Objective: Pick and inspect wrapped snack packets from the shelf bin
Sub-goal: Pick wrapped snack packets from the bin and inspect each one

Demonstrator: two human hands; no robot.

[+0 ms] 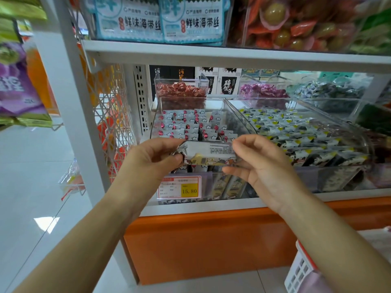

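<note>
A long wrapped snack packet [208,152], silver-white with small print and a yellow-brown band, is held level in front of the shelf. My left hand [152,158] pinches its crinkled left end. My right hand [259,160] pinches its right end between thumb and fingers. Just behind the packet stands a clear shelf bin [157,115] holding several white packets with red marks [186,125]. The packet's right tip is hidden under my right fingers.
A second clear bin [330,115] of white, black and yellow packets stands to the right. A price tag reading 15.80 [179,188] hangs below. The upper shelf edge [232,55] carries blue seaweed bags. A white basket [300,269] sits at lower right.
</note>
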